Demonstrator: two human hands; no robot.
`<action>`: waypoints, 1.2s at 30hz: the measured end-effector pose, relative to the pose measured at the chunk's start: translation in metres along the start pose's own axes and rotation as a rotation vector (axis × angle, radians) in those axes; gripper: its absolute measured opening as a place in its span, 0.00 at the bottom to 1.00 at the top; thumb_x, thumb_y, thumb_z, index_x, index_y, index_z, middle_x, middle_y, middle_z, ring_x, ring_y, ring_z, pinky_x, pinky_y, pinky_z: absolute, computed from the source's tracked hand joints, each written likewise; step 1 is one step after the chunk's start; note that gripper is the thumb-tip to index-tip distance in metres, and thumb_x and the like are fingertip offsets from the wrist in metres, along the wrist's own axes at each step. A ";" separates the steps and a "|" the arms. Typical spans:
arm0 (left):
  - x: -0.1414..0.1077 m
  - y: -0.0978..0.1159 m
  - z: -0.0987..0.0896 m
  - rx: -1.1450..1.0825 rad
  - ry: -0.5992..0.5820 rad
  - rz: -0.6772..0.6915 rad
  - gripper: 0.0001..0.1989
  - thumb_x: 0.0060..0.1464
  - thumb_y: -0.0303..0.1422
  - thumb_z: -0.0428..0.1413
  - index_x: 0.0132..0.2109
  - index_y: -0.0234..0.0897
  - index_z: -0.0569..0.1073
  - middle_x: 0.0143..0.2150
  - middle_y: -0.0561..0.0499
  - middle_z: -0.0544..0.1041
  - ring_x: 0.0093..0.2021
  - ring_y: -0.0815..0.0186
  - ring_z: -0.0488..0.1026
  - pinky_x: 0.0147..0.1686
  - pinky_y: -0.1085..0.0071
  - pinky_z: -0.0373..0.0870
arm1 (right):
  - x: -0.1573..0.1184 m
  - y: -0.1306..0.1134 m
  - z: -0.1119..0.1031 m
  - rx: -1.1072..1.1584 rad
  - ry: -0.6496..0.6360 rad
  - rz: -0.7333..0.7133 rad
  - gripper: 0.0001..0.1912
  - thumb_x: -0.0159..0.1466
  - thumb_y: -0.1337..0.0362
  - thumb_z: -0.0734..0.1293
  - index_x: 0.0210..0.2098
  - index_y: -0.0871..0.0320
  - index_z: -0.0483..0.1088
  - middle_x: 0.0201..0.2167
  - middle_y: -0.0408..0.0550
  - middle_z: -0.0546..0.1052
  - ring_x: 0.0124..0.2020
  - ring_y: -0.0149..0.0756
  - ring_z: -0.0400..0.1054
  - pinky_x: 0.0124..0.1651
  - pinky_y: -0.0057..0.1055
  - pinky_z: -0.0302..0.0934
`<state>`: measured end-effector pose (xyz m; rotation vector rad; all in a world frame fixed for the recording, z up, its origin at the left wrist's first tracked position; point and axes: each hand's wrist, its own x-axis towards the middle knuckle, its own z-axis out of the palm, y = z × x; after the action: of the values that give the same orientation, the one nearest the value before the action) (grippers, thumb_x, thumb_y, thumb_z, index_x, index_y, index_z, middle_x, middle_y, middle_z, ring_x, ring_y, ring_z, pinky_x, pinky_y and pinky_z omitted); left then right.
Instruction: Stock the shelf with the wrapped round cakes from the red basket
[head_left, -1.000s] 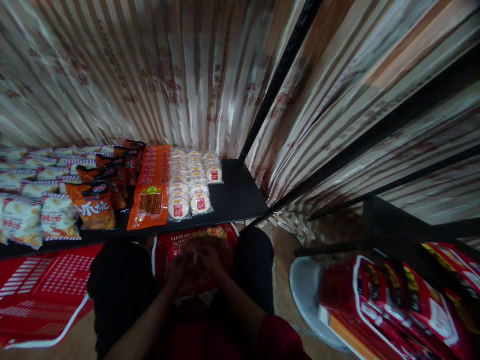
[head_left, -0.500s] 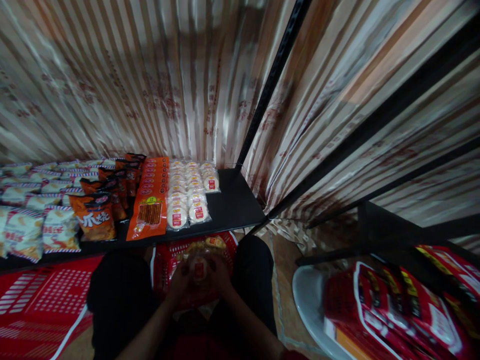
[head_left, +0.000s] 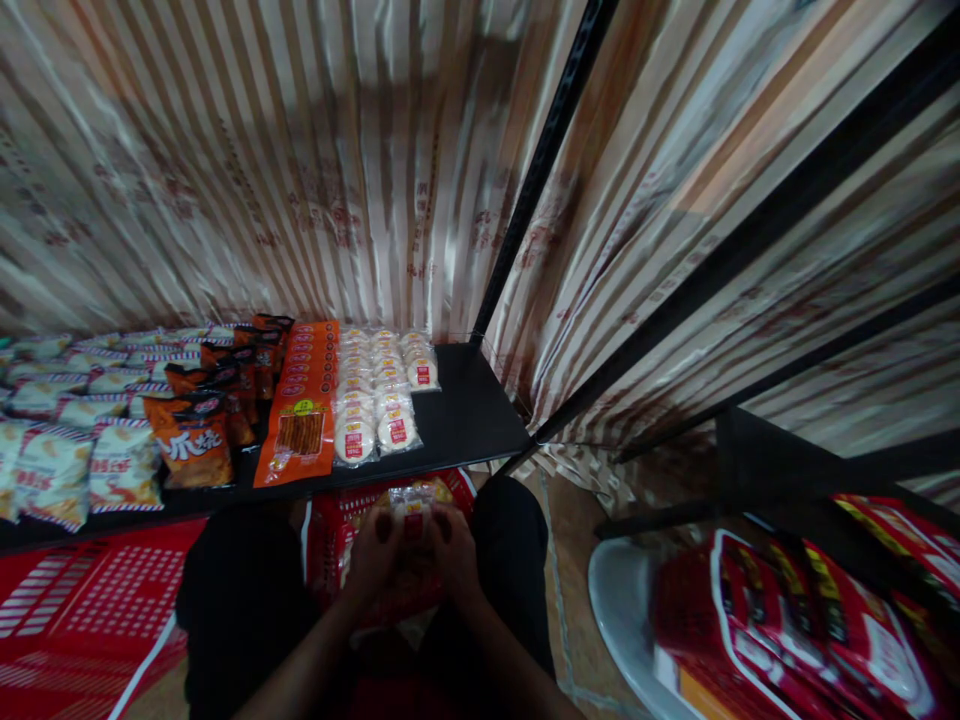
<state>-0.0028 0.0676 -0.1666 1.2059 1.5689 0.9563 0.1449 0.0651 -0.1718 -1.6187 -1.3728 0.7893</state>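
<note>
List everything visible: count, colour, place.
Striped curtain: count unclear, beige, behind
Rack bars: several, black, right
Snack shelf: one, black, left
White snack bags: many, white, shelf's left
Orange snack bags: several, orange, beside them
Flat packet: at least one, orange, beside those
Round wrapped packs: many, white, shelf's right
Baskets: at least two, red, lower left, centre
Basket contents: uncounted, yellowish, centre
Packages: several, red, lower right
Curved object: one, white, right floor
Floor: one, brown, below
Held pack: one, white and red, centre
Trouser legs: two, dark, bottom
Left hand, right hand: two, bare, on held pack
</note>
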 end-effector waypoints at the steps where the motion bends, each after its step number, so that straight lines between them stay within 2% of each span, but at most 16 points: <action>1: 0.000 0.006 0.000 0.056 0.013 0.016 0.11 0.48 0.42 0.51 0.34 0.38 0.66 0.33 0.50 0.74 0.34 0.63 0.71 0.36 0.67 0.68 | 0.001 -0.001 -0.002 -0.007 0.022 -0.008 0.11 0.58 0.62 0.60 0.36 0.58 0.70 0.37 0.52 0.74 0.41 0.39 0.68 0.48 0.36 0.62; 6: 0.003 0.033 0.004 0.252 0.093 0.125 0.09 0.52 0.40 0.47 0.32 0.39 0.67 0.32 0.51 0.70 0.34 0.64 0.68 0.37 0.68 0.65 | 0.011 -0.007 -0.011 -0.005 0.089 -0.011 0.11 0.58 0.63 0.59 0.37 0.58 0.69 0.38 0.51 0.74 0.40 0.37 0.68 0.46 0.34 0.63; 11: 0.013 0.048 0.012 0.257 0.097 0.155 0.08 0.52 0.37 0.47 0.34 0.39 0.67 0.32 0.52 0.67 0.32 0.67 0.67 0.35 0.71 0.64 | 0.026 -0.016 -0.019 0.019 0.103 -0.033 0.12 0.58 0.62 0.59 0.37 0.58 0.70 0.40 0.52 0.73 0.42 0.37 0.68 0.48 0.34 0.63; 17: 0.026 0.060 0.024 0.220 0.084 0.150 0.06 0.52 0.33 0.47 0.35 0.38 0.67 0.33 0.53 0.67 0.32 0.69 0.67 0.35 0.72 0.65 | 0.043 -0.023 -0.026 0.035 0.149 -0.035 0.13 0.59 0.60 0.58 0.39 0.58 0.69 0.39 0.53 0.71 0.37 0.35 0.69 0.41 0.32 0.66; 21: 0.030 0.071 0.029 0.273 0.087 0.156 0.05 0.52 0.31 0.47 0.35 0.38 0.66 0.33 0.52 0.67 0.31 0.69 0.67 0.35 0.72 0.64 | 0.053 -0.024 -0.030 0.055 0.150 -0.011 0.14 0.58 0.61 0.58 0.39 0.59 0.69 0.39 0.53 0.70 0.35 0.34 0.69 0.40 0.31 0.67; 29: 0.040 0.090 0.036 0.344 0.090 0.245 0.11 0.54 0.28 0.44 0.39 0.37 0.70 0.36 0.49 0.70 0.36 0.66 0.68 0.40 0.69 0.65 | 0.071 -0.029 -0.041 0.071 0.194 -0.053 0.15 0.59 0.61 0.59 0.40 0.61 0.70 0.39 0.53 0.72 0.35 0.34 0.69 0.41 0.32 0.66; 36: 0.053 0.100 0.047 0.294 0.137 0.257 0.15 0.50 0.23 0.46 0.44 0.35 0.71 0.39 0.47 0.72 0.39 0.65 0.70 0.45 0.66 0.67 | 0.092 -0.025 -0.043 -0.010 0.246 -0.136 0.18 0.60 0.60 0.58 0.43 0.60 0.73 0.40 0.55 0.73 0.41 0.38 0.67 0.44 0.35 0.64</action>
<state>0.0634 0.1436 -0.0967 1.6060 1.7352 1.0122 0.1893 0.1470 -0.1254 -1.5542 -1.2955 0.4866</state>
